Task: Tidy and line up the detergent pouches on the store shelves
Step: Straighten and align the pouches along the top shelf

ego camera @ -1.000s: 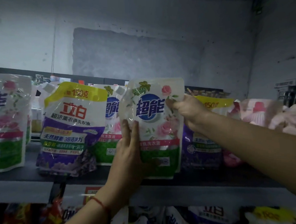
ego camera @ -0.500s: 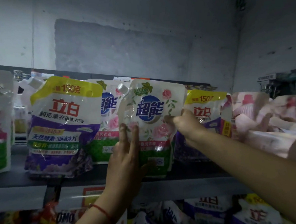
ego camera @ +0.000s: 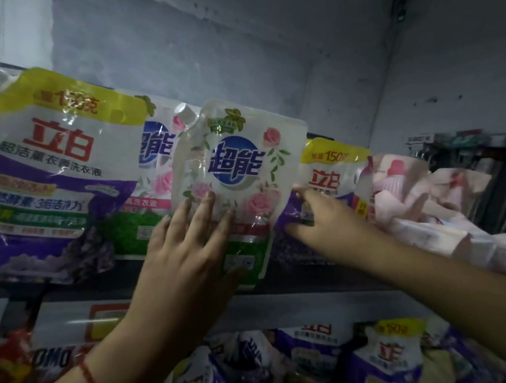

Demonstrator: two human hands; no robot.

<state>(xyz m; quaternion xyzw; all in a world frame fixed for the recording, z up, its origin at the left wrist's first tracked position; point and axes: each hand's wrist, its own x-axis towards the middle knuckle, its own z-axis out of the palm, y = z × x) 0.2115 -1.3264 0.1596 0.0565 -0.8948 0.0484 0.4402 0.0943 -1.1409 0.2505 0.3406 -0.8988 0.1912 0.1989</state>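
A white detergent pouch with pink roses and a blue logo stands upright on the dark top shelf. My left hand presses flat against its lower front, fingers straight and thumb by its bottom edge. My right hand reaches in from the right with spread fingers, and its thumb and forefinger touch the pouch's right edge. A matching white pouch stands just behind on the left. A large purple pouch with a yellow top stands at far left, and a smaller one stands behind my right hand.
Crumpled pink pouches lie slumped at the right end of the shelf. A grey wall rises behind. The shelf below holds several purple and yellow pouches in disorder. A red and yellow price tag sits on the shelf's front rail.
The white rose pouch has come down to stand on the shelf. My right hand slid down its right edge and its fingers loosened. The view has moved closer and to the right.
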